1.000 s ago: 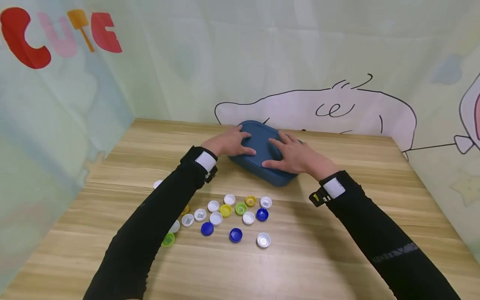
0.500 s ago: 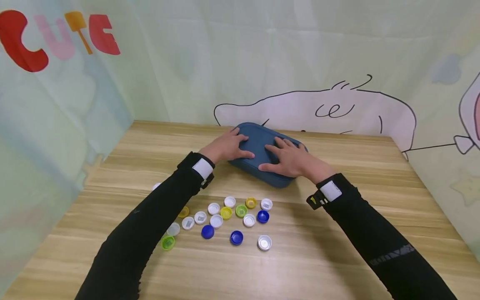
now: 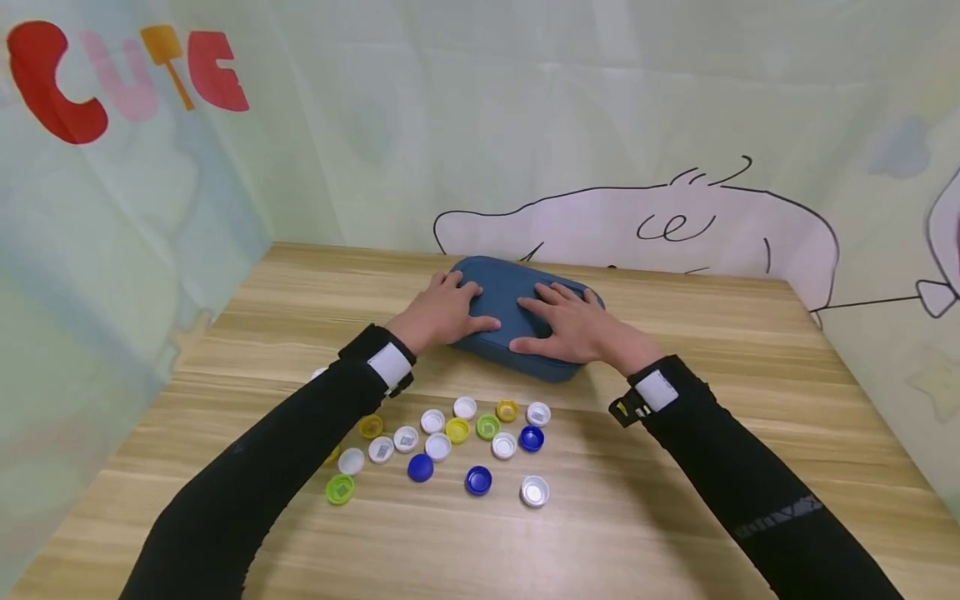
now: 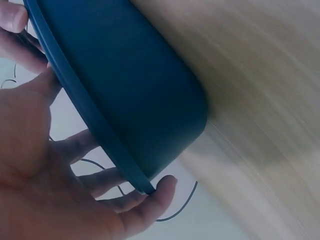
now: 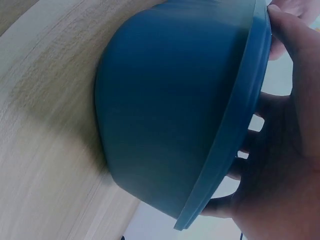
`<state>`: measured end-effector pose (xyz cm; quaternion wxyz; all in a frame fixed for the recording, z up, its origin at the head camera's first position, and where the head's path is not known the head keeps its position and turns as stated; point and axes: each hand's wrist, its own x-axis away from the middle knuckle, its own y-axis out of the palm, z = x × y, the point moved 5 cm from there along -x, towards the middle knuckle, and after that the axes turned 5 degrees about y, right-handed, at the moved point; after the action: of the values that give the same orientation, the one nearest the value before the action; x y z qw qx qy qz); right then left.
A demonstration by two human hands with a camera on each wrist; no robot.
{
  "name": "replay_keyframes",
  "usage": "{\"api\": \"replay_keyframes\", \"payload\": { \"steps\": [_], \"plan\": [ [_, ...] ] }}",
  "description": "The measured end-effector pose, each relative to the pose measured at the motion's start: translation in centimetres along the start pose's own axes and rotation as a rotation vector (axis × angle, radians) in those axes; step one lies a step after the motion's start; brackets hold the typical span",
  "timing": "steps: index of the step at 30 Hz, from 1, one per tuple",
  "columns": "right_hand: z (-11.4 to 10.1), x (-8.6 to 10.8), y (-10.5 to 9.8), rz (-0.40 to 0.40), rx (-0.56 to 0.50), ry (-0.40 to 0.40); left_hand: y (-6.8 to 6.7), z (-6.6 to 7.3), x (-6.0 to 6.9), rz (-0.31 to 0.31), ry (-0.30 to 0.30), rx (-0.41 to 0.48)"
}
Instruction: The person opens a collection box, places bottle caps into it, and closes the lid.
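A dark blue lidded box (image 3: 504,304) stands near the table's back edge, its long side slightly slanted. Spread fingers of my left hand (image 3: 441,315) rest on the lid's left end, and my right hand (image 3: 576,330) lies spread over its right part. The left wrist view shows the box's side wall (image 4: 135,85) and the left hand (image 4: 45,175) with its fingertips at the lid rim, one at the corner. From the right wrist, the box (image 5: 165,100) appears beside the right hand (image 5: 280,165), fingers against the lid. The inside is hidden.
In front of the box, several bottle caps lie on the wooden table (image 3: 675,533): white ones (image 3: 535,492), blue ones (image 3: 478,481), yellow ones (image 3: 457,431) and green ones (image 3: 340,489). The left sleeve covers part of this group. A printed curtain (image 3: 480,117) hangs behind the table.
The box has shifted a little to the left and turned slightly, its long side now less slanted. Both hands have moved with it, staying on the lid.
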<state>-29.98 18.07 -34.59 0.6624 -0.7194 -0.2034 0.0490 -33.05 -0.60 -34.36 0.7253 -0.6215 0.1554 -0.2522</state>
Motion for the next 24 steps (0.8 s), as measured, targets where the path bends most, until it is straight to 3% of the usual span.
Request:
{"api": "replay_keyframes", "payload": {
  "steps": [7,15,24],
  "plan": [
    [-0.5,-0.2,0.1,0.02,-0.011,-0.045,0.2,0.1,1.5,0.025,-0.032,-0.04],
    [-0.9,-0.4,0.0,0.025,-0.045,-0.107,0.4,0.8,3.3,0.057,-0.105,-0.019],
    [-1.6,0.1,0.5,0.02,-0.063,-0.121,0.9,1.0,4.3,0.09,-0.116,-0.025]
  ]
}}
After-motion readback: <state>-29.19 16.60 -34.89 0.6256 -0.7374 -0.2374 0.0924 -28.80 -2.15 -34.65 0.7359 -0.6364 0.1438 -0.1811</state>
